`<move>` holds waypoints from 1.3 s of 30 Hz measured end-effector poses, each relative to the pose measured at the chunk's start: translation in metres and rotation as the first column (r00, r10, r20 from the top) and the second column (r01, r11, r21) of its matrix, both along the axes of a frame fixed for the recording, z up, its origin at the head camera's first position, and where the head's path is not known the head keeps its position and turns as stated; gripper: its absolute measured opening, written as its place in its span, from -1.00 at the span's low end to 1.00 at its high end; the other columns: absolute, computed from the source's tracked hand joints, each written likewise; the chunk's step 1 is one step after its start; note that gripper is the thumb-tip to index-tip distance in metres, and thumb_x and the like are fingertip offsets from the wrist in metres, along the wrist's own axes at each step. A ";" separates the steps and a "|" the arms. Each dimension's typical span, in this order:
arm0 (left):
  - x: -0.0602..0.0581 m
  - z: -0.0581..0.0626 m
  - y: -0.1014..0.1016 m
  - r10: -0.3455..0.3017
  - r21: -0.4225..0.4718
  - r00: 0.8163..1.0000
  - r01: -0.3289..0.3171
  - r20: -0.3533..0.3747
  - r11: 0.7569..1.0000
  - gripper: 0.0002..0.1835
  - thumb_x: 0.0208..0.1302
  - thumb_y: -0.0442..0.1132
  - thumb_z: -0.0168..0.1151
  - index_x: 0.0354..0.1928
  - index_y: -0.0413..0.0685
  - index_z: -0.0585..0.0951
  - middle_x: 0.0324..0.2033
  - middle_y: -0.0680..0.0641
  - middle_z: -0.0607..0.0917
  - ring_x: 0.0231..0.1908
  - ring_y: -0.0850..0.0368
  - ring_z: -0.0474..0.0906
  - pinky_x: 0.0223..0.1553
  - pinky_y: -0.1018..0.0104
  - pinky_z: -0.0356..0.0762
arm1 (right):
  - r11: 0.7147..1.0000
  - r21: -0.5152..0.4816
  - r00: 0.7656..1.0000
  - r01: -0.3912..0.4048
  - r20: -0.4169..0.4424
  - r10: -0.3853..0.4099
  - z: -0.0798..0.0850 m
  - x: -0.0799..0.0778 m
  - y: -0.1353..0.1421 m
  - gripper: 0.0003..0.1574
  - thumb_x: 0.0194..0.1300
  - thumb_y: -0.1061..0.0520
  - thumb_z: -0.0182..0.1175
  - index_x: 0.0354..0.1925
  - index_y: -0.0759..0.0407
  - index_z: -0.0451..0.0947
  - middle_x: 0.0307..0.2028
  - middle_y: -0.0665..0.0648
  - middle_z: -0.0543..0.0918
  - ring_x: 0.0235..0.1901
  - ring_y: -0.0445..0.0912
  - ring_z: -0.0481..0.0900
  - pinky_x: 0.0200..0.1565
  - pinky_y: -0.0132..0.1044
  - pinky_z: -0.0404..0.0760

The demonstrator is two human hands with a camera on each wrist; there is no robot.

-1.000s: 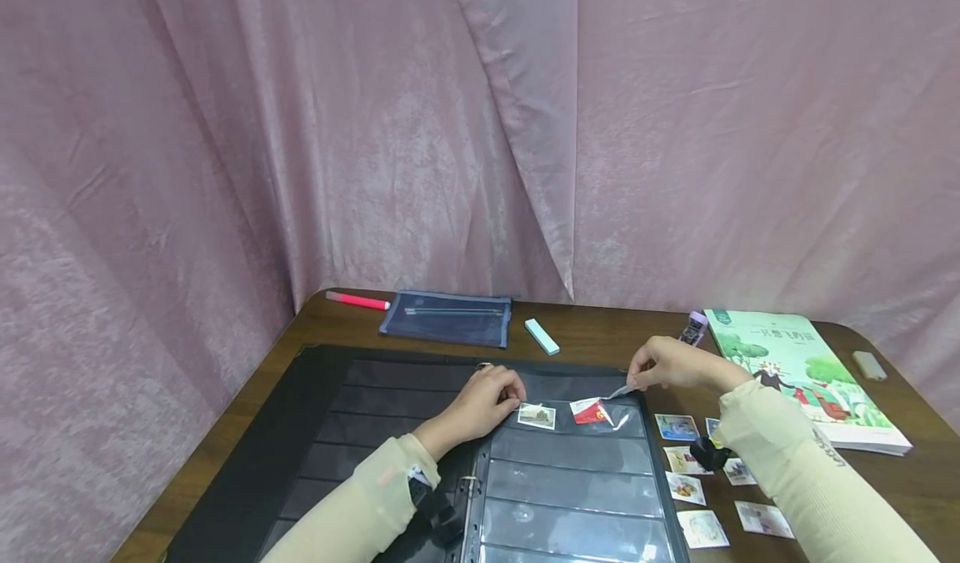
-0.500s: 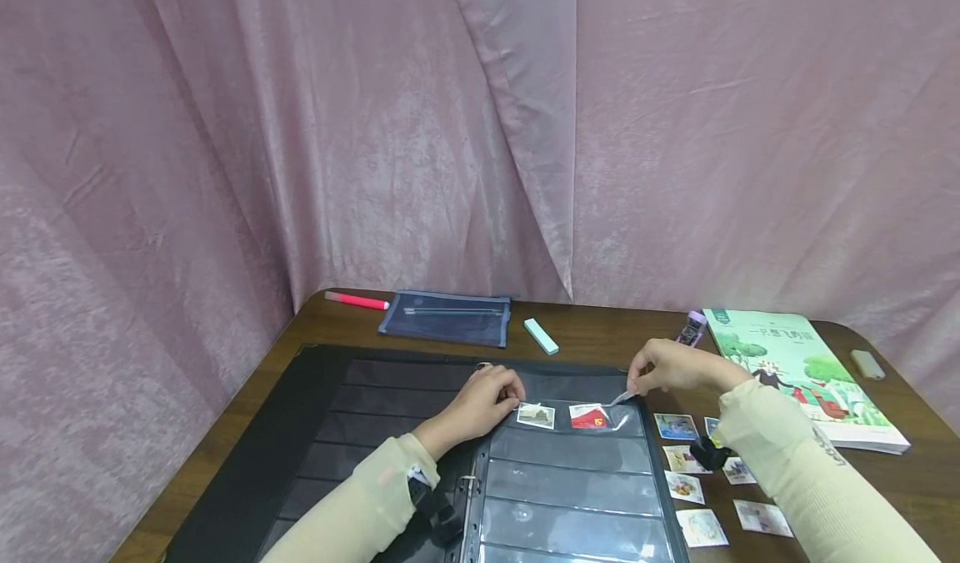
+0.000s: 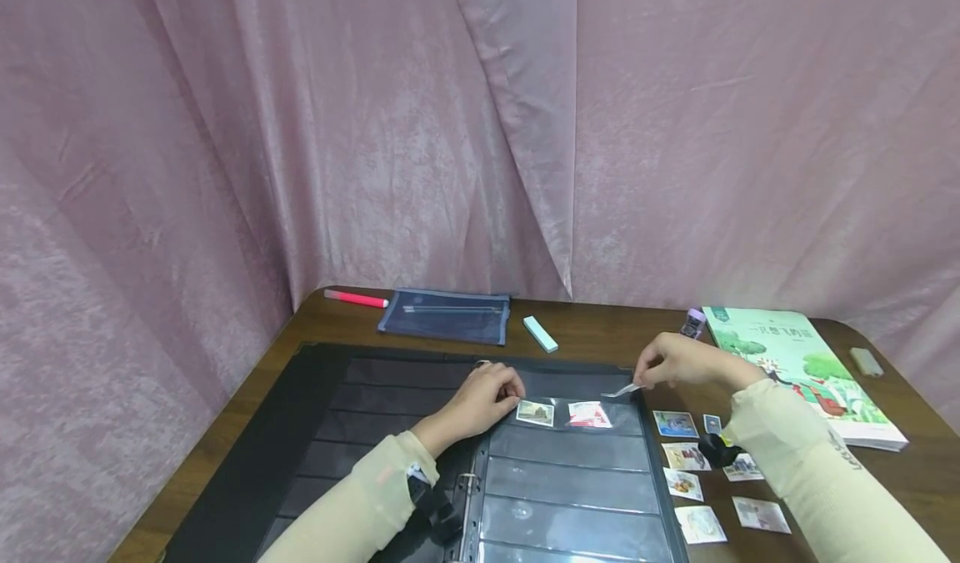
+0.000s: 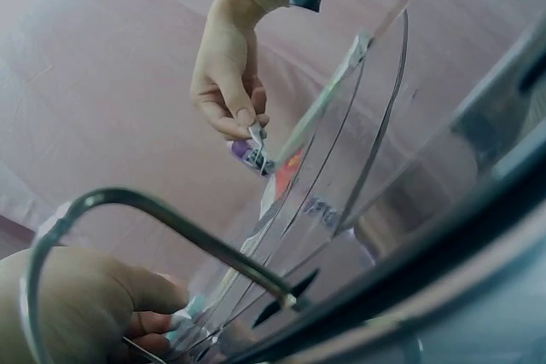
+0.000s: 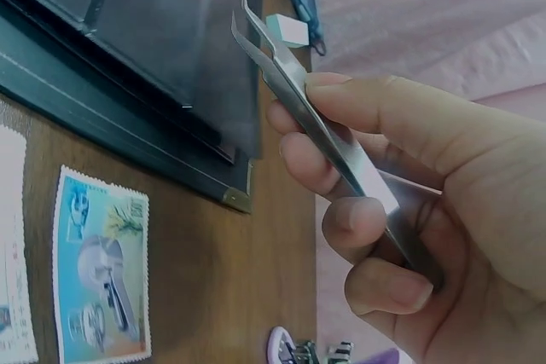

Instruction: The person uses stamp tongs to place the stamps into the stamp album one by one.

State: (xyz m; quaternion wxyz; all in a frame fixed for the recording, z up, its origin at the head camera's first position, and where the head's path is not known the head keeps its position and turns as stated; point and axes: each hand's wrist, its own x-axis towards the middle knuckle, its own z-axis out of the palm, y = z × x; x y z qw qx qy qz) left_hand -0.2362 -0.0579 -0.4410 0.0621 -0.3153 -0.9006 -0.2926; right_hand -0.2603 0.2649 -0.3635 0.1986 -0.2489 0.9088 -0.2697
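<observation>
A stamp album (image 3: 573, 492) lies open, its right page made of clear pocket strips. In the top strip sit a small landscape stamp (image 3: 535, 413) and, to its right, a red and white stamp (image 3: 589, 414). My left hand (image 3: 480, 400) is at the strip's upper left, thumb and fingertips pinching the edge of the clear film beside the landscape stamp. My right hand (image 3: 678, 361) grips metal tweezers (image 5: 320, 130) over the page's upper right edge. Their bent tips stand apart with nothing between them, right of the red stamp.
Several loose stamps (image 3: 682, 456) lie on the wooden table right of the album. Behind them is a green picture book (image 3: 810, 371), with a whitish eraser (image 3: 867, 362) beyond. At the back are a blue mesh pouch (image 3: 444, 317), a pink marker (image 3: 356, 299) and a pale blue block (image 3: 540, 334).
The red stamp has straightened, and the clear film now lies flatter over it. My right hand has drawn the tweezers slightly back to the right. The left hand has stayed in place.
</observation>
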 end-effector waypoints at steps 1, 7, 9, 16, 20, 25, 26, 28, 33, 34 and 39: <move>0.000 0.001 0.000 -0.006 -0.006 1.000 0.006 -0.001 1.000 -0.95 0.11 -0.22 0.23 -0.38 0.08 0.54 -0.46 0.13 0.52 -0.36 0.30 0.39 -0.14 0.33 0.29 | 1.000 0.001 1.000 0.000 -0.008 0.000 0.001 0.001 0.001 -0.88 0.08 0.19 0.19 -0.43 0.21 0.63 -0.54 0.04 0.61 -0.68 -0.30 0.31 -0.61 -0.44 0.35; 0.002 0.008 -0.001 -0.022 -0.089 0.999 0.026 0.039 0.996 -0.90 0.15 -0.13 0.20 -0.28 0.12 0.53 -0.37 0.14 0.55 -0.28 0.29 0.41 -0.06 0.28 0.30 | 1.000 0.009 0.999 0.011 -0.030 -0.011 0.009 0.007 0.010 -0.84 0.08 0.14 0.20 -0.42 0.22 0.63 -0.56 0.00 0.58 -0.63 -0.30 0.34 -0.57 -0.43 0.36; 0.003 0.011 -0.001 -0.025 -0.111 0.998 0.031 0.052 0.993 -0.88 0.15 -0.09 0.20 -0.27 0.14 0.54 -0.35 0.14 0.54 -0.26 0.28 0.41 -0.04 0.25 0.29 | 1.000 0.015 0.999 0.009 -0.039 -0.008 0.011 0.009 0.012 -0.84 0.09 0.14 0.20 -0.41 0.22 0.63 -0.56 0.01 0.58 -0.64 -0.31 0.33 -0.58 -0.44 0.34; 0.009 0.021 0.000 -0.058 -0.180 0.998 0.064 0.037 0.982 -0.76 0.06 -0.02 0.27 -0.23 0.12 0.55 -0.29 0.10 0.54 -0.22 0.25 0.39 0.00 0.22 0.29 | 1.000 -0.003 0.998 -0.012 -0.064 0.012 0.018 0.016 0.022 -0.82 0.11 0.11 0.20 -0.41 0.22 0.63 -0.58 -0.02 0.55 -0.66 -0.36 0.29 -0.61 -0.46 0.32; 0.014 0.028 0.001 -0.100 -0.234 0.994 0.107 0.038 0.966 -0.69 0.01 0.02 0.30 -0.19 0.13 0.54 -0.27 0.10 0.52 -0.24 0.26 0.34 -0.06 0.28 0.30 | 1.000 -0.014 0.998 -0.008 -0.060 0.007 0.022 0.022 0.030 -0.81 0.13 0.07 0.19 -0.41 0.19 0.62 -0.60 -0.07 0.48 -0.66 -0.36 0.26 -0.60 -0.45 0.31; 0.022 0.035 0.004 -0.151 -0.318 0.988 0.152 0.029 0.936 -0.65 -0.04 0.07 0.32 -0.20 0.15 0.54 -0.31 0.11 0.52 -0.27 0.28 0.33 -0.10 0.35 0.31 | 1.000 -0.005 0.997 0.014 -0.074 -0.015 0.028 0.030 0.038 -0.80 0.14 0.06 0.18 -0.40 0.18 0.61 -0.60 -0.07 0.48 -0.63 -0.36 0.28 -0.56 -0.45 0.33; 0.023 0.035 0.005 -0.154 -0.335 0.988 0.155 0.028 0.930 -0.65 -0.05 0.07 0.32 -0.21 0.15 0.54 -0.32 0.12 0.51 -0.27 0.28 0.34 -0.11 0.36 0.31 | 1.000 -0.002 0.997 0.020 -0.080 -0.020 0.029 0.032 0.040 -0.80 0.14 0.06 0.18 -0.39 0.18 0.61 -0.58 -0.05 0.51 -0.61 -0.36 0.30 -0.55 -0.44 0.35; 0.026 0.035 0.007 -0.159 -0.359 0.987 0.157 0.025 0.920 -0.65 -0.06 0.09 0.33 -0.23 0.15 0.55 -0.34 0.14 0.51 -0.29 0.29 0.33 -0.13 0.38 0.31 | 1.000 0.009 0.995 0.026 -0.093 -0.025 0.031 0.035 0.044 -0.81 0.14 0.06 0.18 -0.39 0.16 0.61 -0.55 -0.03 0.56 -0.59 -0.36 0.33 -0.52 -0.44 0.37; 0.029 0.032 0.009 -0.137 -0.393 0.990 0.136 0.025 0.910 -0.66 -0.06 0.12 0.31 -0.27 0.16 0.55 -0.38 0.18 0.49 -0.33 0.31 0.31 -0.16 0.38 0.30 | 0.999 0.039 0.992 0.036 -0.126 -0.031 0.031 0.043 0.054 -0.84 0.15 0.06 0.18 -0.39 0.11 0.62 -0.50 -0.03 0.62 -0.56 -0.38 0.36 -0.49 -0.44 0.39; 0.030 0.031 0.009 -0.130 -0.398 0.991 0.129 0.023 0.909 -0.66 -0.06 0.13 0.31 -0.27 0.16 0.55 -0.38 0.18 0.49 -0.33 0.31 0.31 -0.17 0.38 0.30 | 0.998 0.041 0.991 0.037 -0.129 -0.032 0.031 0.045 0.056 -0.84 0.14 0.05 0.18 -0.40 0.10 0.62 -0.51 -0.05 0.62 -0.56 -0.38 0.35 -0.49 -0.45 0.39; 0.032 0.029 0.011 -0.101 -0.406 0.995 0.100 0.019 0.909 -0.66 -0.08 0.12 0.32 -0.30 0.13 0.55 -0.39 0.16 0.48 -0.34 0.29 0.31 -0.19 0.37 0.30 | 0.996 0.060 0.992 0.064 -0.116 -0.056 0.029 0.051 0.066 -0.84 0.14 0.05 0.18 -0.40 0.09 0.62 -0.55 -0.08 0.57 -0.65 -0.38 0.27 -0.59 -0.45 0.34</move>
